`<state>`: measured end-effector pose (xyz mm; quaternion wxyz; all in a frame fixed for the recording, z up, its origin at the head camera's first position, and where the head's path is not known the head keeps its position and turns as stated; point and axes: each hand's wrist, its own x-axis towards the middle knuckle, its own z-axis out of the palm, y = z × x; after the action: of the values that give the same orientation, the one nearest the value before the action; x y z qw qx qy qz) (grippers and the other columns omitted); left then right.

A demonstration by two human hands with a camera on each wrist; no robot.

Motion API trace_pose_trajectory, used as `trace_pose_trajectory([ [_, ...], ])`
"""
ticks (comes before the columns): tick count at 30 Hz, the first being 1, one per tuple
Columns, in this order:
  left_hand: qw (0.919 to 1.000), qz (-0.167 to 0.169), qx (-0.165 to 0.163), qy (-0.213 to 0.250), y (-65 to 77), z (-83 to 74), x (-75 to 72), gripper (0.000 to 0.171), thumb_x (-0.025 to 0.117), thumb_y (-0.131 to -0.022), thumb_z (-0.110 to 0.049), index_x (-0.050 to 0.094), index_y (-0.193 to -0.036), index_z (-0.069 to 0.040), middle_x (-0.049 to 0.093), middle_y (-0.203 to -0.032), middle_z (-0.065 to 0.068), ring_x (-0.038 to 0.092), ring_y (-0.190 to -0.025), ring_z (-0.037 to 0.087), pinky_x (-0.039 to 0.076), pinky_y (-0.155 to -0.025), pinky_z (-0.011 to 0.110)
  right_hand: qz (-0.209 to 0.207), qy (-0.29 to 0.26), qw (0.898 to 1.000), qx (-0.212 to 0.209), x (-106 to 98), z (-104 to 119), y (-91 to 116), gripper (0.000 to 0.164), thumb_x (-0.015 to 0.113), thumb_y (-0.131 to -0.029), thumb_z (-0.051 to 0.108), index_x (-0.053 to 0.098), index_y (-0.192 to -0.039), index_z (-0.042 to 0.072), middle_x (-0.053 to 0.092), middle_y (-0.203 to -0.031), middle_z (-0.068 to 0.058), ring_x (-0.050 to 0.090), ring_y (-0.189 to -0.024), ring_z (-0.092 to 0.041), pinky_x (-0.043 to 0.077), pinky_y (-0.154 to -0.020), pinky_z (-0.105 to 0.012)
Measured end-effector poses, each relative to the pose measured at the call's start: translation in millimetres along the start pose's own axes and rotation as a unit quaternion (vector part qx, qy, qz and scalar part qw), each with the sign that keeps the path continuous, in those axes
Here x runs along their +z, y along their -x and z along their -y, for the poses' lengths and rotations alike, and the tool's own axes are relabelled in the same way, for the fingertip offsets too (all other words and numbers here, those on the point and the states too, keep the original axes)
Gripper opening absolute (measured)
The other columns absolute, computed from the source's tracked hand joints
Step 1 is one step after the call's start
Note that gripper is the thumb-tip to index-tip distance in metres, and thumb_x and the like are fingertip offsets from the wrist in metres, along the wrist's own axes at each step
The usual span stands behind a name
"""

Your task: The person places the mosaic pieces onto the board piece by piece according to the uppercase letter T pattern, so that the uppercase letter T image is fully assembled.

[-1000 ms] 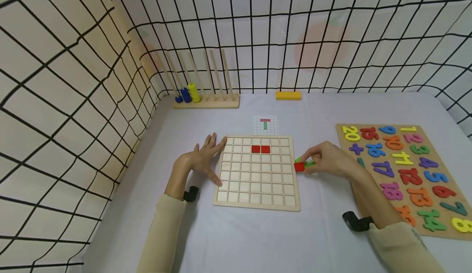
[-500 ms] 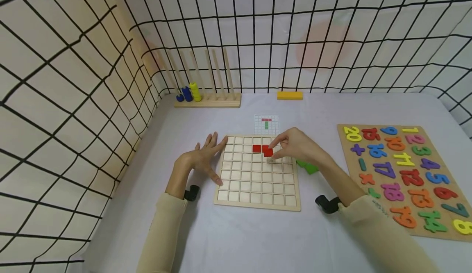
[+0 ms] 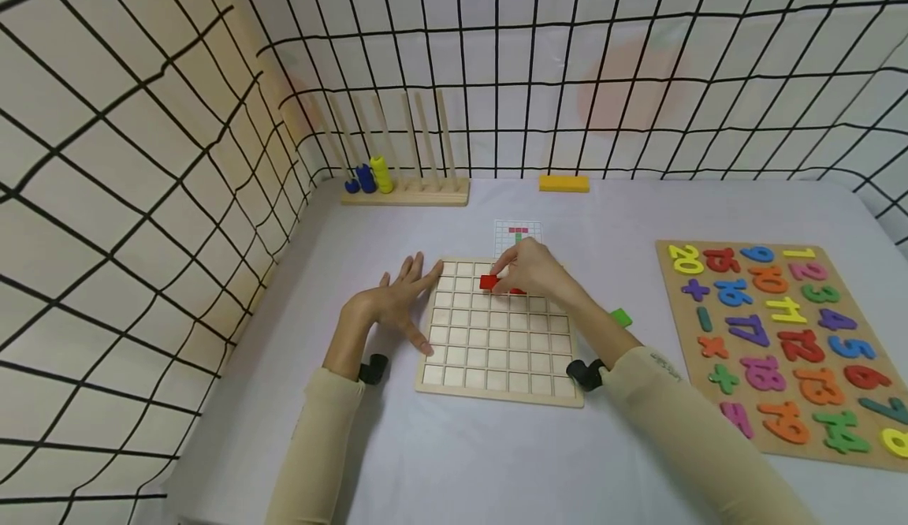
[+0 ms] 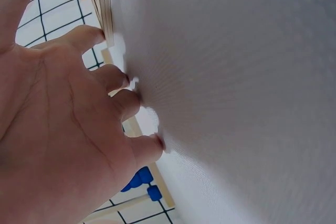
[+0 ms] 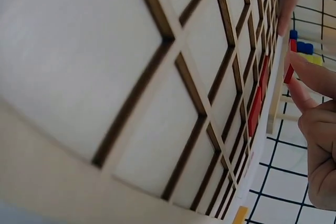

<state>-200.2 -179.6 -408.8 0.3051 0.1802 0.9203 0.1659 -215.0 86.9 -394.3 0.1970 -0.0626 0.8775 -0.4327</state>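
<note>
The right hand (image 3: 532,269) is pinching a square red tile (image 3: 487,281) between thumb and index finger, holding it above the upper rows of a wooden grid board (image 3: 489,340). Two red tiles (image 5: 255,111) are lying side by side in the board's cells, as the right wrist view is showing. The left hand (image 3: 390,304) is grasping nothing; its fingers are spreading along the board's left edge, the index finger touching it and other fingertips resting on the white-covered bench (image 3: 426,462). A green tile (image 3: 621,318) is lying just right of the board, beside the right forearm. Behind the board, the right hand is partly covering a pattern card (image 3: 518,230). Farther back, a rod abacus (image 3: 433,194) and a yellow block (image 3: 563,184) are standing apart, while a number puzzle (image 3: 698,275) is lying at the right.
</note>
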Motion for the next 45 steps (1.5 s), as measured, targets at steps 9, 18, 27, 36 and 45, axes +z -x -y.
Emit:
trace_pose_trajectory([
  [9,1.0000,0.001,-0.003,-0.002,-0.1,-0.3,0.2,0.147,0.098,-0.064,-0.047,-0.006,-0.167,-0.027,-0.027,-0.170,0.012,-0.026,-0.160,0.029,-0.011,-0.129,0.062,0.013,-0.008,1.000,0.003,8.9,0.8,-7.2,0.027,0.086,-0.078,0.000,0.078,-0.104,-0.001,0.066,-0.084,-0.007,0.037,-0.057,-0.013,0.035,-0.057,-0.026],
  [18,1.0000,0.003,-0.006,0.000,0.0,-1.1,-0.3,0.148,0.098,-0.064,-0.047,-0.006,-0.167,-0.028,-0.028,-0.170,0.011,-0.026,-0.160,0.028,-0.011,-0.129,0.061,0.006,0.007,1.000,0.009,15.0,0.1,-13.4,0.027,0.086,-0.077,0.000,0.077,-0.103,-0.001,0.051,-0.057,0.005,0.037,-0.055,-0.012,0.033,-0.055,-0.025],
  [27,1.0000,0.001,-0.004,0.001,-0.5,-0.5,0.1,0.147,0.098,-0.064,-0.047,-0.006,-0.167,-0.027,-0.027,-0.171,0.012,-0.026,-0.159,0.029,-0.011,-0.129,0.062,-0.005,0.025,1.000,0.003,16.9,1.6,-13.6,0.027,0.087,-0.077,0.001,0.076,-0.102,-0.001,0.054,-0.057,0.002,0.042,-0.057,-0.012,0.033,-0.054,-0.024],
  [36,1.0000,-0.001,0.000,0.003,-1.0,0.3,-0.1,0.147,0.098,-0.064,-0.046,-0.006,-0.167,-0.026,-0.027,-0.171,0.012,-0.025,-0.160,0.029,-0.010,-0.129,0.062,-0.006,0.026,1.000,-0.001,16.1,1.0,-13.3,0.026,0.088,-0.076,0.003,0.078,-0.100,0.001,0.055,-0.062,0.002,0.042,-0.059,-0.013,0.033,-0.054,-0.025],
  [45,1.0000,0.000,-0.001,0.005,-1.4,0.8,0.0,0.147,0.098,-0.064,-0.046,-0.006,-0.167,-0.027,-0.027,-0.171,0.012,-0.026,-0.159,0.029,-0.011,-0.129,0.062,-0.005,0.000,1.000,0.003,15.7,-1.8,-14.0,0.027,0.089,-0.075,0.004,0.079,-0.099,0.003,0.054,-0.064,0.003,0.039,-0.059,-0.013,0.034,-0.059,-0.027],
])
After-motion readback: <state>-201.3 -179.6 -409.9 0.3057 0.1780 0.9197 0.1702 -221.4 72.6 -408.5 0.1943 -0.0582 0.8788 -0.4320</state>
